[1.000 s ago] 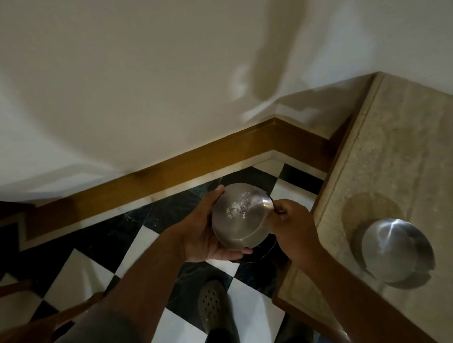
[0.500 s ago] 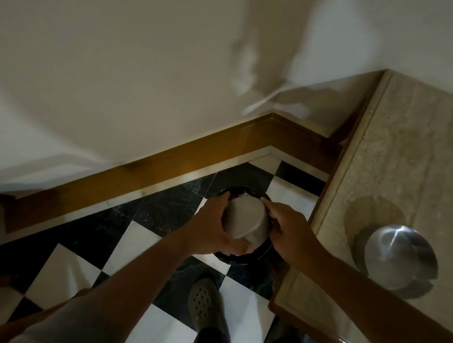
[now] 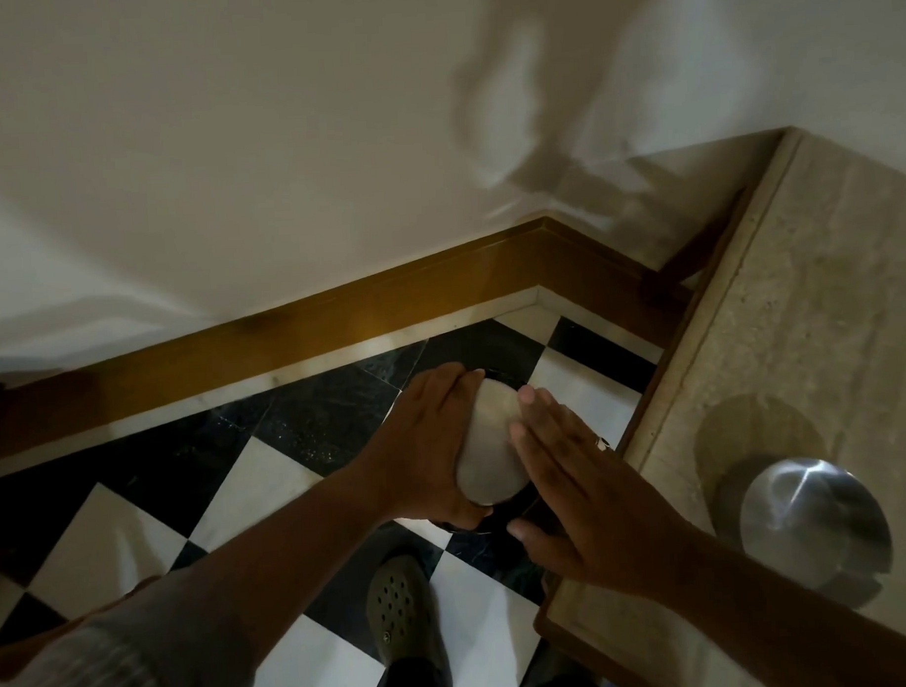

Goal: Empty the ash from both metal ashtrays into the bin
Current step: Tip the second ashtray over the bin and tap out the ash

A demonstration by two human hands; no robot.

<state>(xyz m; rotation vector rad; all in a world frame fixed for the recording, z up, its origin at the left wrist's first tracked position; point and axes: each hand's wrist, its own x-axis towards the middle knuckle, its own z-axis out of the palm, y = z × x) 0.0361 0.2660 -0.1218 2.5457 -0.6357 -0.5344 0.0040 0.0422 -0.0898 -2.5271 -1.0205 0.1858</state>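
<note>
On my far left a pale ribbed sleeve (image 3: 92,669) covers the upper part of the left arm. Following it rightward, my left hand (image 3: 424,447) has its grip closed around an ashtray (image 3: 488,445), thumb under the near edge and fingers (image 3: 444,377) curled over the far edge. That ashtray is turned upside down: its dull base faces up toward me and its mouth faces down, so I cannot see what it holds. From here it reads as an oval whose long axis runs from near-left to far-right (roughly in line with my forearm). Directly beneath the grip sits the bin (image 3: 498,377), a dark round container on the checkered floor (image 3: 271,483); only slivers of its rim show past the ashtray, and its contents are hidden. Just right of the grip, my right hand (image 3: 584,498) is flat and open, fingers straight, their tips lying against the ashtray's base, holding nothing. Below the grip, a perforated shoe (image 3: 404,617) stands on the tiles. Well to the right of both hands, the second ashtray (image 3: 814,523) rests on the stone bench (image 3: 824,289), also dome-up, its brushed metal catching the light.
</note>
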